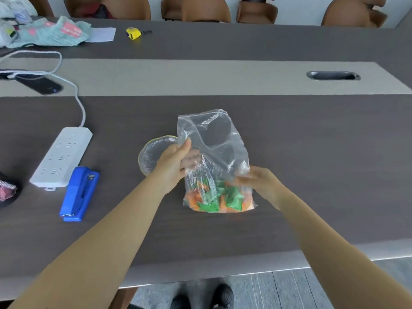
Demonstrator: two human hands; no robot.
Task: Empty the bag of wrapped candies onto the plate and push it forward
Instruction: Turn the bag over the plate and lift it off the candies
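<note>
Dark wood-grain table point(312, 175) with a lighter strip running across its middle fills most of my view, and brown chairs point(205, 10) line the far side.

I have the clear plastic bag point(214, 152) held upright near the middle of the table, its bottom about at the tabletop; I cannot tell whether it touches. The wrapped candies point(219, 198), orange and green, sit bunched in the bottom of the bag, while the upper part is see-through and crinkled, with the zip edge at the top.

My left hand point(172, 166) grips the bag's left side about halfway up, fingers curled around the plastic. My right hand point(259, 180) is blurred; it presses on the bag's right side just above the candies, fingers closed on the film as far as I can make out.

The plate point(148, 156), a small clear glass one with ribbed sides, rests on the table just left of the bag, partly hidden behind my left hand. Nothing lies in the part I can see.

Further left lie a blue stapler point(79, 194) and a white power strip point(61, 157) side by side, the cable point(78, 101) trailing toward the far edge. A yellow tape measure point(133, 33) sits far off, with cloths point(49, 32) at the far left.
</note>
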